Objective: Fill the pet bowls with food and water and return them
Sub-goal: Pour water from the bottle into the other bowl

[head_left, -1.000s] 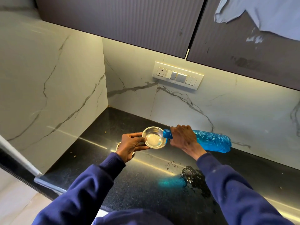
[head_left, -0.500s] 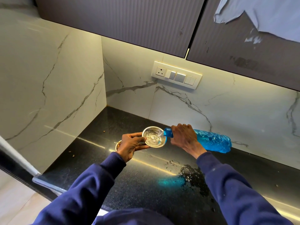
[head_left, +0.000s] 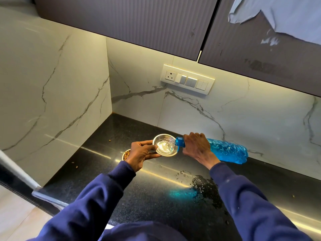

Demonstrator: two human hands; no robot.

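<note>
My left hand (head_left: 140, 153) holds a small steel bowl (head_left: 165, 145) by its near-left rim, just above the black counter (head_left: 121, 185). My right hand (head_left: 197, 147) grips the neck of a blue plastic bottle (head_left: 225, 150), tipped almost level with its mouth over the bowl's right rim. Water streams from the bottle into the bowl, which holds a shallow rippling pool. A second steel bowl (head_left: 126, 154) with brown kibble sits on the counter, mostly hidden behind my left hand.
A puddle of spilled water (head_left: 205, 188) lies on the counter under my right forearm. Loose kibble bits (head_left: 76, 166) are scattered near the left wall. Marble walls close the corner at left and back; a switch panel (head_left: 187, 80) and dark cabinets hang above.
Water has begun to flow from the bottle into the bowl and now pools there. Both hands and the bottle stay almost where they were.
</note>
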